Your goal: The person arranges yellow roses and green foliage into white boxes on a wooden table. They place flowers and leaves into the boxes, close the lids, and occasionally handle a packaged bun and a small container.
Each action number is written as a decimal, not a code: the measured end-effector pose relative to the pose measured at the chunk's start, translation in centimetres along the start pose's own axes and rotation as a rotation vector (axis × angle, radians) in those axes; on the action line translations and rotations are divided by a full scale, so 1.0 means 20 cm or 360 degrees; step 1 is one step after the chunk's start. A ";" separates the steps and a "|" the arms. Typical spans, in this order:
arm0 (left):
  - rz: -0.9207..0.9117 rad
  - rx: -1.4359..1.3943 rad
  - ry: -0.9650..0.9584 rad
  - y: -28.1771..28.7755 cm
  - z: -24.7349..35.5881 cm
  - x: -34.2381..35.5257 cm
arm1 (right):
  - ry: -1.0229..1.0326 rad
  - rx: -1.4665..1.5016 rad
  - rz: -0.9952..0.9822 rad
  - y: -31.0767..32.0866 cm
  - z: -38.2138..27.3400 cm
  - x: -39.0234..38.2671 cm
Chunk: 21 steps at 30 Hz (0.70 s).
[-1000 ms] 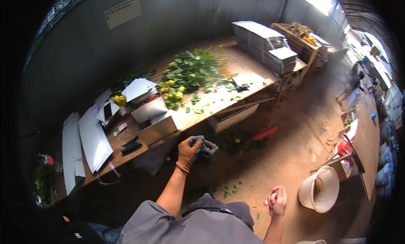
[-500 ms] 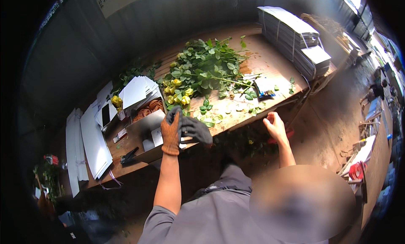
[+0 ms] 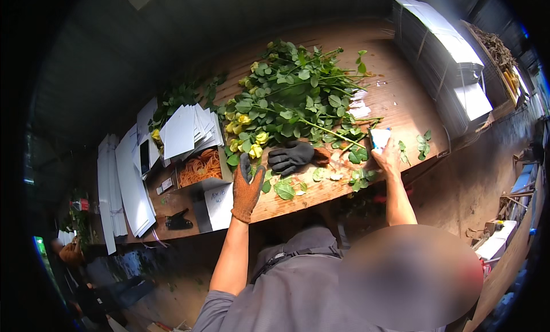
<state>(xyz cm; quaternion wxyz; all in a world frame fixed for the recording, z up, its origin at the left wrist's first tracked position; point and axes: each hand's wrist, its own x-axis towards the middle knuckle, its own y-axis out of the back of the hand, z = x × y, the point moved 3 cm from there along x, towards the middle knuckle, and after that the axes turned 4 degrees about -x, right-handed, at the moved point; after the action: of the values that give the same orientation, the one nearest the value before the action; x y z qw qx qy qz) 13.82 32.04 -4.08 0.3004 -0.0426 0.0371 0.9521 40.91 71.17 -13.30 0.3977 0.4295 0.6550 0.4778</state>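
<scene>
Head view: the left hand (image 3: 247, 186), in an orange glove with its grip released, hovers at the counter's (image 3: 401, 97) front edge beside the black glove (image 3: 292, 157), while the bare right hand (image 3: 388, 157) grasps a small white-blue object (image 3: 380, 138); donning that glove appears next.

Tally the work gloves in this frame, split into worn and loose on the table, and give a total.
Brown-and-dark glove worn on the left hand: 1
Dark glove lying loose on the wooden table, beside the yellow roses: 1
Gloves on the right hand, which is bare and holds a small white-and-blue object: 0
Total gloves: 2
</scene>
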 end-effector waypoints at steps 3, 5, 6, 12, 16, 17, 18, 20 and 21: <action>-0.0161 -0.0336 0.0069 -0.04 0.11 -0.09 | 0.0098 0.0556 0.0021 0.24 -0.09 -0.13; -0.0384 -0.0467 0.0121 -0.10 0.26 -0.16 | 0.0311 0.0403 0.0529 0.35 -0.15 -0.28; -0.0513 -0.0590 0.0149 -0.12 0.27 -0.18 | 0.0329 0.0658 0.0367 0.52 -0.32 -0.45; -0.0868 -0.1068 0.0045 0.06 0.47 -0.33 | 0.1442 0.0899 0.0310 0.68 -1.21 -1.42; -0.0268 -0.1000 0.0025 0.59 0.43 -0.43 | 0.1583 0.1278 -0.0162 0.58 -1.50 -1.73; -0.0245 -0.0873 0.0084 0.74 0.44 -0.47 | 0.1462 0.1646 -0.0539 0.55 -1.56 -1.75; -0.0255 -0.0866 0.0080 0.85 0.47 -0.53 | 0.1341 0.1659 -0.0678 0.52 -1.62 -1.76; -0.0345 -0.0818 0.0075 1.04 0.44 -0.61 | 0.1315 0.1619 -0.0874 0.54 -1.79 -1.81; -0.0340 -0.0730 0.0144 1.10 0.46 -0.66 | 0.1312 0.1540 -0.1009 0.57 -1.89 -1.85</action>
<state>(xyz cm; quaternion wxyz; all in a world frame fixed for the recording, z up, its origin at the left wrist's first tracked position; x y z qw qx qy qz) 11.33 7.44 7.40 0.3799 -0.1557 -0.1711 0.8956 19.43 27.61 10.38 0.0020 0.1307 0.9843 0.1183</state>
